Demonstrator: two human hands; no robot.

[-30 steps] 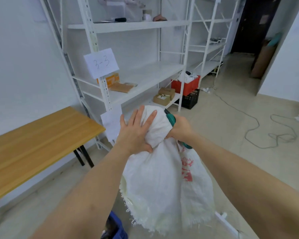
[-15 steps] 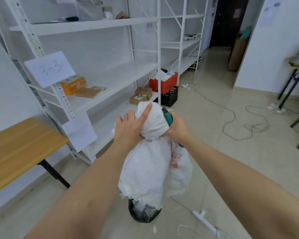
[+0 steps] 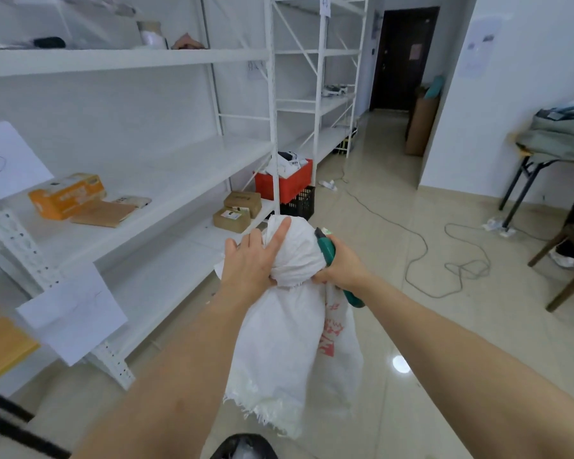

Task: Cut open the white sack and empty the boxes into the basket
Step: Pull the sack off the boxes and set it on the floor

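Observation:
I hold the white woven sack (image 3: 289, 342) up in front of me, upside down, its frayed cut end hanging open at the bottom and red print on its right side. My left hand (image 3: 251, 260) grips the bunched top from the left, fingers spread over it. My right hand (image 3: 340, 265) grips the same bunch from the right and also holds a green-handled cutter (image 3: 328, 251). Below the sack's open end, at the frame's lower edge, lies a dark round container (image 3: 244, 447) with something pale inside. No boxes show inside the sack.
White metal shelving (image 3: 272, 127) runs along the left with an orange box (image 3: 67, 195), two small cardboard boxes (image 3: 237, 212) and a red crate (image 3: 284, 182) on a black one. Cables (image 3: 421, 246) trail over the tiled floor. A wooden table corner (image 3: 0, 346) is at left, a chair (image 3: 570, 260) at right.
My view has swung right along the shelves, so the wooden table has slid out to the left. Both hands keep the same grip on the sack's bunched top. The dark container came into view below.

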